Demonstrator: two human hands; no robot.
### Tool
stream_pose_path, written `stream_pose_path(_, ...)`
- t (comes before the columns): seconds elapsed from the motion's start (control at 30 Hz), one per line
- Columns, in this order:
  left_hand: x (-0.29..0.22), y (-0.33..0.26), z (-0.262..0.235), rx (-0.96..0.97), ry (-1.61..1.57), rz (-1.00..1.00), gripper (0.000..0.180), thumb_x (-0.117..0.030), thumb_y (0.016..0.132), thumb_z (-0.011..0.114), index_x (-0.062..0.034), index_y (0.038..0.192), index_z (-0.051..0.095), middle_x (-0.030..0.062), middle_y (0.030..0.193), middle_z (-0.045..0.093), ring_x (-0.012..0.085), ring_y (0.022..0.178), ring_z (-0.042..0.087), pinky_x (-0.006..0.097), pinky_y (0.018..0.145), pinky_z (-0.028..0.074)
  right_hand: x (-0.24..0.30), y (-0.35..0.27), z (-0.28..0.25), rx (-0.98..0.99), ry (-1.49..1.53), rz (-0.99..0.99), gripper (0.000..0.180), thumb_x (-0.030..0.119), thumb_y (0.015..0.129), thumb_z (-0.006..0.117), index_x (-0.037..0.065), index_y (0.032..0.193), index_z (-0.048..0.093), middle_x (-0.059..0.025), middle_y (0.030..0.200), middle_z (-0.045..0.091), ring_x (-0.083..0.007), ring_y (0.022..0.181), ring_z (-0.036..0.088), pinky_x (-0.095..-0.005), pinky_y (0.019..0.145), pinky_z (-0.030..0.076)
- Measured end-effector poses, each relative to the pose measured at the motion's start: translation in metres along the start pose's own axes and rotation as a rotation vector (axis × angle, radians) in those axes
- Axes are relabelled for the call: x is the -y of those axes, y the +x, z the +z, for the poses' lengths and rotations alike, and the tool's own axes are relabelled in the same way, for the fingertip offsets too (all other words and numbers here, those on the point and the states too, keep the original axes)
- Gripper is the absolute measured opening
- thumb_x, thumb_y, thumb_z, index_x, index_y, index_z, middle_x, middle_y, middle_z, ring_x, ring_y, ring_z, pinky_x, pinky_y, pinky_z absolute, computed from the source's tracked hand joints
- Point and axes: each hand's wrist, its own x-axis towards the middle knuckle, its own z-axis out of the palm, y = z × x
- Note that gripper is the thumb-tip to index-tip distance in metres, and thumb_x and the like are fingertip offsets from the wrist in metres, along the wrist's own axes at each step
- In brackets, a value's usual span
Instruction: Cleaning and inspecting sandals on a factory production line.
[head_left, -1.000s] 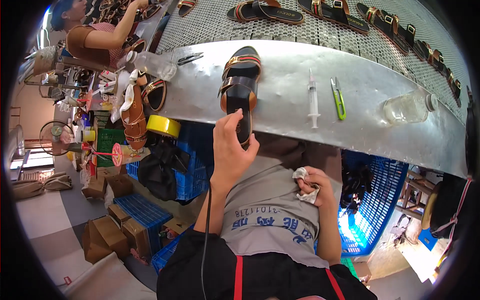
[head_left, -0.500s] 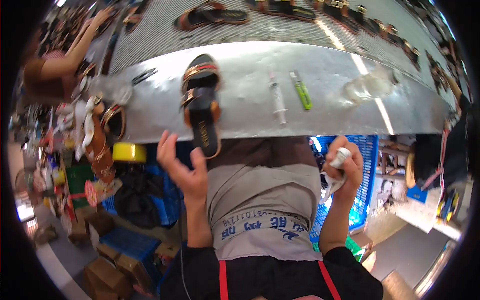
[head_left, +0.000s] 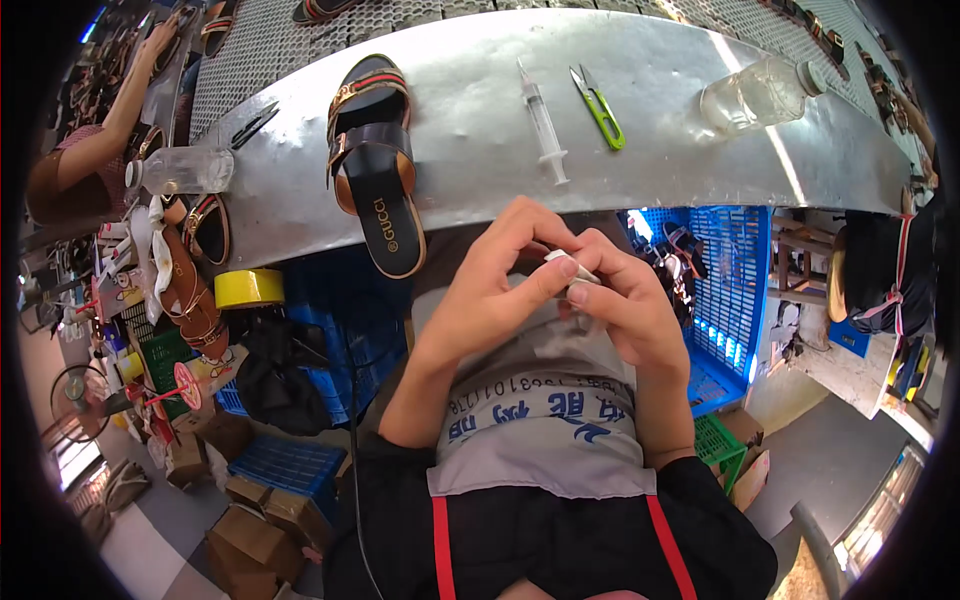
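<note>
Above my apron both hands meet around a small piece of white cloth (head_left: 572, 266). My left hand (head_left: 505, 275) pinches it between thumb and fingers. My right hand (head_left: 630, 300), fingers bent, grips it from the other side; the cloth is mostly hidden between the fingers. On the metal bench to the left lies a black sandal (head_left: 390, 225) with wide straps and gold trim, its end overhanging the near edge. A clear plastic syringe (head_left: 541, 125) and green-handled thread snips (head_left: 601, 112) lie beyond my hands.
Clear bottles stand or lie at the bench's right (head_left: 755, 97) and left (head_left: 190, 170). Dark snips (head_left: 255, 125) lie near the left one. Yellow tape (head_left: 249, 288) sits below the bench edge. A blue crate (head_left: 725, 280) holds sandals at right. Another person's arm (head_left: 125, 95) reaches at far left.
My left hand has moved right from beside the sandal to join my right hand, which has come inward with the white cloth. The view has shifted, and the bench sits higher in it.
</note>
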Motion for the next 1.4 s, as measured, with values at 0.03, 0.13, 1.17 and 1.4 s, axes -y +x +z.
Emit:
stream_pose_path(0.03, 0.002, -0.001, -0.003, 0.005, -0.003, -0.009, 0.021, -0.015, 0.092, 0.066, -0.0005, 0.106, 0.061, 0.0111, 0.105, 0.055, 0.0229, 0.098, 0.058, 0.031, 0.089, 0.046, -0.002, -0.001, -0.001, -0.008, 0.006, 0.003, 0.014, 0.013, 0.091, 0.069, 0.002, 0.099, 0.065, -0.0024, 0.107, 0.050, -0.0100, 0.087, 0.053, -0.0242, 0.075, 0.043)
stream_pose_path(0.13, 0.004, 0.000, -0.015, 0.051, 0.364, 0.213, 0.012, -0.010, 0.094, 0.066, -0.0003, 0.099, 0.060, 0.0072, 0.096, 0.058, 0.0155, 0.092, 0.055, 0.027, 0.083, 0.044, -0.005, -0.001, -0.002, -0.055, -0.390, -0.139, 0.014, 0.013, 0.091, 0.069, 0.002, 0.099, 0.067, -0.0052, 0.114, 0.057, -0.0153, 0.107, 0.055, -0.0280, 0.094, 0.043)
stream_pose_path(1.17, 0.047, 0.007, 0.007, -0.218, 0.081, -0.003, 0.022, -0.007, 0.098, 0.063, -0.0040, 0.115, 0.049, 0.0019, 0.093, 0.056, 0.0042, 0.074, 0.051, 0.020, 0.064, 0.041, -0.048, -0.006, -0.009, -0.248, 0.557, 0.330, 0.022, 0.024, 0.094, 0.059, 0.004, 0.104, 0.058, -0.0083, 0.089, 0.065, -0.0165, 0.078, 0.065, -0.0304, 0.071, 0.056)
stream_pose_path(1.4, 0.045, 0.006, 0.024, -0.253, 0.317, 0.132, 0.021, -0.013, 0.098, 0.063, -0.0005, 0.112, 0.055, 0.0135, 0.096, 0.067, 0.0225, 0.084, 0.068, 0.033, 0.075, 0.052, -0.049, -0.018, -0.015, -0.001, 0.700, 0.207, 0.046, 0.017, 0.087, 0.070, -0.005, 0.124, 0.053, -0.0143, 0.109, 0.066, -0.0192, 0.091, 0.068, -0.0330, 0.080, 0.057)
